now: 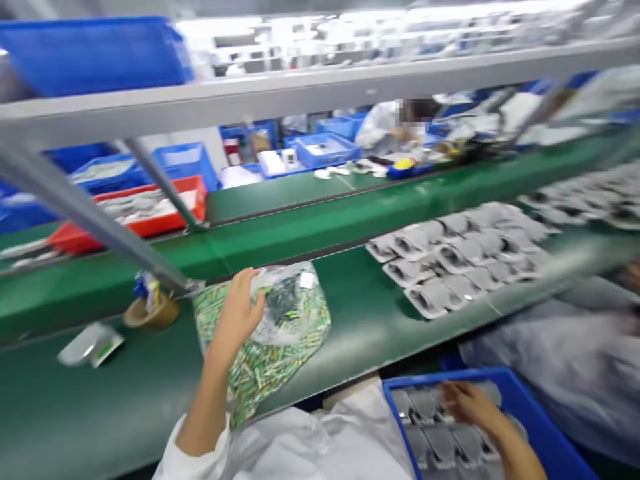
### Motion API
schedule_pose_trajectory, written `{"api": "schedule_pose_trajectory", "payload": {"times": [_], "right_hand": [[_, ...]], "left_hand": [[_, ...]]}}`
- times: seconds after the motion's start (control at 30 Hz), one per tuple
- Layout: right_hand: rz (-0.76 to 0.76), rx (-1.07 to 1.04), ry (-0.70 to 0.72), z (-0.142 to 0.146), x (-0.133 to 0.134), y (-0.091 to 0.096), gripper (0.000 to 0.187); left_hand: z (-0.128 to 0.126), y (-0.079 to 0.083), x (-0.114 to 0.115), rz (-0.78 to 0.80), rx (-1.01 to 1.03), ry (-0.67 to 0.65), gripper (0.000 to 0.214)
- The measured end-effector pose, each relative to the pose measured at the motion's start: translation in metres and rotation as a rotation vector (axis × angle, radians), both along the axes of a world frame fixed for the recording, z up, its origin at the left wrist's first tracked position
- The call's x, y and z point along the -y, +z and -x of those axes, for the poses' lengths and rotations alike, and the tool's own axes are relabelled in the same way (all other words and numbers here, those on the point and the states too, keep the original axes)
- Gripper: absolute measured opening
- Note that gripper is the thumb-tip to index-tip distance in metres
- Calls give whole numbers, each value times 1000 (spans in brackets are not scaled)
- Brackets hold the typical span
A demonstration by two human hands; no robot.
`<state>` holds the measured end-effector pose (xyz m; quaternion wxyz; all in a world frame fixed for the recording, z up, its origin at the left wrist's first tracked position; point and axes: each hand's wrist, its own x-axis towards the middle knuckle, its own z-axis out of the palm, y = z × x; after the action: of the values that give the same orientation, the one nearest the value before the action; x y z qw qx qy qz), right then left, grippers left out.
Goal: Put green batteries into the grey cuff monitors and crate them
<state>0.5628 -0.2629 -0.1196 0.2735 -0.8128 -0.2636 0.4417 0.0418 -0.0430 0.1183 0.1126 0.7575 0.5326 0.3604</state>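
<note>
On the green conveyor belt lies a clear plastic bag (280,360) filled with many small green and gold parts, with a white label near its top. My left hand (243,310) rests on the bag's upper part, thumb and fingers apart. To my right, a blue bin (545,427) holds rows of light grey, curved housings (440,443). My right hand (465,401) hovers over these housings; it is somewhat blurred, its fingers look loosely spread, and no part shows in it.
More grey housings (455,260) stand in rows on the belt (360,333). Left of the bag are a brown tape roll (153,313) and a small clear packet (90,343). A metal shelf frame (280,100) crosses ahead. A person's sleeve (560,353) is close on the right.
</note>
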Motion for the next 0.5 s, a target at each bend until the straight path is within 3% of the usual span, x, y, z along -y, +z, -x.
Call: {"api": "schedule_pose_trajectory", "payload": {"times": [0.1, 0.23, 0.3, 0.4, 0.5], "right_hand": [[-238, -85, 270, 42, -61, 55, 50], [-442, 235, 626, 145, -140, 134, 48], [-612, 298, 870, 199, -178, 158, 44], [-873, 333, 1185, 265, -223, 160, 39], [-954, 314, 1421, 311, -246, 137, 42]], "left_hand": [[36, -27, 41, -67, -21, 241, 52], [71, -65, 106, 53, -58, 442, 51], [80, -82, 136, 128, -59, 477, 50], [81, -108, 171, 199, -39, 485, 52], [70, -126, 191, 253, -24, 472, 54]]}}
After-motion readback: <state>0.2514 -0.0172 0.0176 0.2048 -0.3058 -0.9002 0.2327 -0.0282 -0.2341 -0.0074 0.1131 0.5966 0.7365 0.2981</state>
